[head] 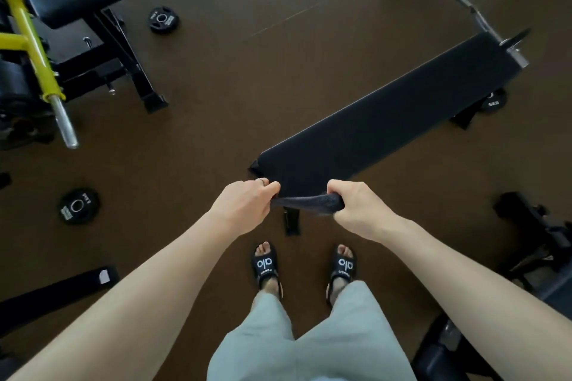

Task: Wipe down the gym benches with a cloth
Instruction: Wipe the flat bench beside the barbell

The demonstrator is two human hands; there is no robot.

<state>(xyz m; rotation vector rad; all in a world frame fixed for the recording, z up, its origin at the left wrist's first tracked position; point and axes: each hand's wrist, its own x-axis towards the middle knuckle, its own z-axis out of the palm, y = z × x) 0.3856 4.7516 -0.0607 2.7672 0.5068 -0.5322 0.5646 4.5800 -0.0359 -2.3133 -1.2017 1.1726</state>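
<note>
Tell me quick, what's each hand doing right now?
Left hand: pinching one end of the dark cloth.
Right hand: gripping the cloth's other end.

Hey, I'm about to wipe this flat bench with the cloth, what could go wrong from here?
The cloth is bunched between your left hand and right hand, so it may wipe only a narrow strip of the flat bench. A weight plate and barbell lie at the far end, a likely trip hazard in open sandals.

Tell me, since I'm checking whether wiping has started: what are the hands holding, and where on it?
A dark cloth, stretched between both hands: left hand pinches one end, right hand grips the other.
</note>
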